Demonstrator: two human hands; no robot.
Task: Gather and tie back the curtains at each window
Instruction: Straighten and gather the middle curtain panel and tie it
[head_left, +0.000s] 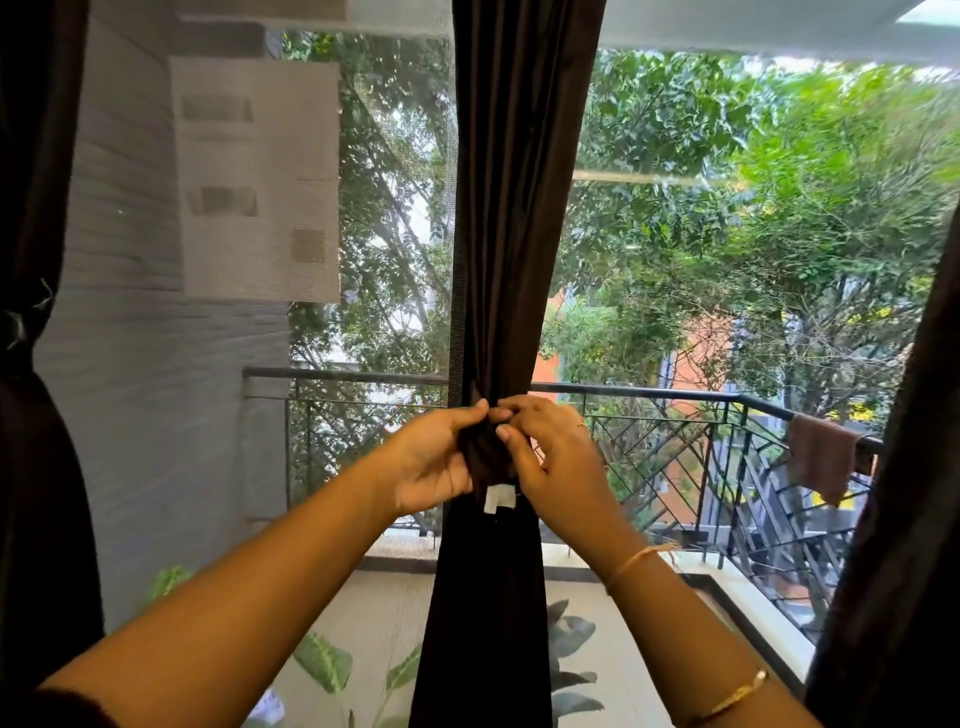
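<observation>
A dark brown curtain (519, 208) hangs down the middle of the window, bunched narrow at waist height. My left hand (434, 462) grips the gathered fabric from the left. My right hand (550, 457) pinches the same bunch from the right, fingertips meeting those of the left at the top of the knot-like bundle (488, 457). A small white tag (497, 497) hangs just below the bundle. Whether a separate tie-back band is in my fingers is hidden by the dark cloth. Another dark curtain (36, 364) hangs at the far left, cinched at mid height, and a third (904, 519) hangs at the right edge.
Behind the curtain is a mesh-screened window (260, 208) on the left and clear glass on the right. Outside lies a balcony with a black metal railing (675, 395) and a brown cloth (823, 457) draped over it. Leafy plants (322, 660) stand below the sill.
</observation>
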